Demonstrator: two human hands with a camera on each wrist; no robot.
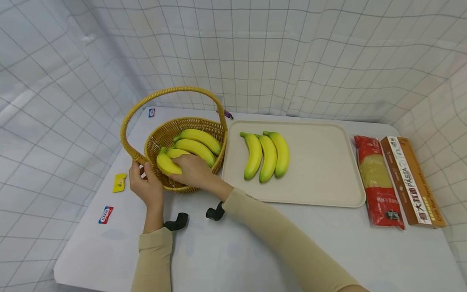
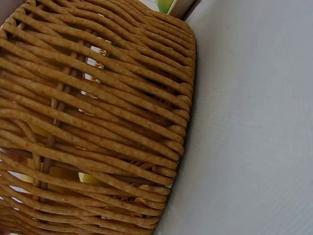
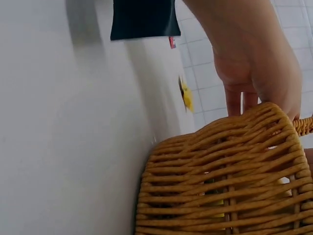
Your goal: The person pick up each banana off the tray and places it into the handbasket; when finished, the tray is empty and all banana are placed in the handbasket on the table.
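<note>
- Clock directions are read from the head view, with 12 pointing away from the person.
- The basket [image 1: 169, 129], woven and brown, stands on the white surface [image 1: 226, 259] at about 9 o'clock of the tray [image 1: 321, 162], its tall arched handle [image 1: 182, 89] upright.
- The left hand [image 1: 147, 187] is at the basket's 8 o'clock side, pinching the rim by the foot of the handle, its thumb apart from the other fingers.
- The right hand [image 1: 195, 170] reaches in over the basket's near edge from about 4 o'clock and grips the gripped banana [image 1: 165, 163], which lies at 8 o'clock inside; part of its fingers is hidden.
- Three other bananas [image 1: 198, 140] share the basket, two stretching toward 3 o'clock and one partly covered by the right hand.
- On the tray, three loose bananas [image 1: 269, 158] lie side by side toward 9 o'clock, stems toward 11.
- Past the tray's 3 o'clock edge lie a red pasta bag [image 1: 379, 182] and, just beside it, a long pasta box [image 1: 410, 178].
- Of the basket, a yellow packet [image 1: 119, 183] lies at 8 o'clock, a red-and-blue packet [image 1: 106, 215] beyond it in nearly the same direction, and a small blue packet [image 1: 151, 112] at between 10 and 11.
- Beige sleeves [image 1: 154, 255] cover both forearms; a black device [image 1: 176, 222] shows by each wrist.
- A white gridded sheet [image 1: 255, 61] hangs at 12 o'clock.
</note>
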